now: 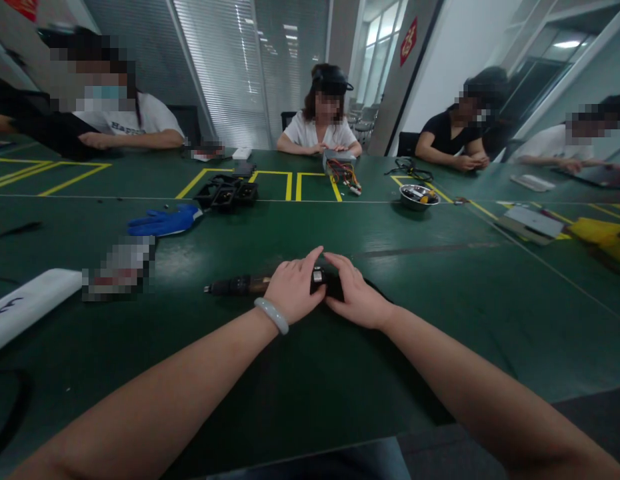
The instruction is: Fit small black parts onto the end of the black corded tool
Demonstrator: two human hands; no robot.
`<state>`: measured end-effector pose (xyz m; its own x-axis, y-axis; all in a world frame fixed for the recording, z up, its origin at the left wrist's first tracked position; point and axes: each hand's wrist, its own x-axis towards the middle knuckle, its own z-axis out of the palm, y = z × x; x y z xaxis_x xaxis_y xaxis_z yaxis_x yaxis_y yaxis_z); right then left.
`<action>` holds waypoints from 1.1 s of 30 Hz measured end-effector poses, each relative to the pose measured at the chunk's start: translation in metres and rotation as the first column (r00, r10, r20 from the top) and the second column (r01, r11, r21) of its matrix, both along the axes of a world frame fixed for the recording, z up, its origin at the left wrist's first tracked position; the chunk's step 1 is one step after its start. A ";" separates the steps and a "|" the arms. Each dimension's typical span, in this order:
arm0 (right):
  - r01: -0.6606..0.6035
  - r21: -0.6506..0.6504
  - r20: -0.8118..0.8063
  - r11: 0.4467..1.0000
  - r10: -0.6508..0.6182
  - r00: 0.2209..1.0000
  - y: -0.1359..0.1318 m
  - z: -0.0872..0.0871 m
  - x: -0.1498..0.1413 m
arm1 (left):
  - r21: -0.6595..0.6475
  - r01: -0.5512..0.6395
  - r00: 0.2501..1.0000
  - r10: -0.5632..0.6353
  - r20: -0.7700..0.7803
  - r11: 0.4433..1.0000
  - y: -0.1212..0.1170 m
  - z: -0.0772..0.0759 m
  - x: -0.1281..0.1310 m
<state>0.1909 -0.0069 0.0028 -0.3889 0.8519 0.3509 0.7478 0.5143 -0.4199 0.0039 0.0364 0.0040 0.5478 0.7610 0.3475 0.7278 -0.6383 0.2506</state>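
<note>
A dark, rod-shaped tool with a brownish section lies flat on the green table, its tip pointing left. My left hand, a pale bangle on its wrist, rests over the tool's right end with fingers curled on it. My right hand covers the same end from the right, fingers closed around a small metal and black part between the two hands. The thumbs nearly touch above it.
A blue glove and black plastic parts lie to the far left. A metal bowl and a wired unit sit further back. A white device is at the left. Several other people sit around the table.
</note>
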 end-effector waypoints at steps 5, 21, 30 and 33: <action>0.331 0.031 0.341 0.943 -0.321 0.883 -0.009 0.026 0.034 | 0.011 0.027 0.999 -0.026 -0.045 1.000 0.002 -0.001 0.001; 0.547 -0.044 0.350 0.836 -0.499 0.792 -0.004 0.014 0.027 | -0.014 0.148 0.984 -0.149 -0.095 0.989 -0.006 0.006 0.011; 0.396 -0.164 0.274 0.903 -0.344 0.898 0.007 0.007 0.031 | -0.052 0.157 0.982 -0.161 -0.099 0.986 -0.001 0.008 0.011; 0.332 -0.217 0.253 0.918 -0.276 0.927 0.005 0.007 0.030 | -0.080 0.152 0.983 -0.159 -0.087 0.985 -0.001 0.008 0.012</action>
<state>0.2205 -0.0014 0.0101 -0.1380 0.9893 0.0477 0.9367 0.1460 -0.3181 0.0155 0.0355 0.0124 0.6888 0.6852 0.2369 0.6432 -0.7283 0.2365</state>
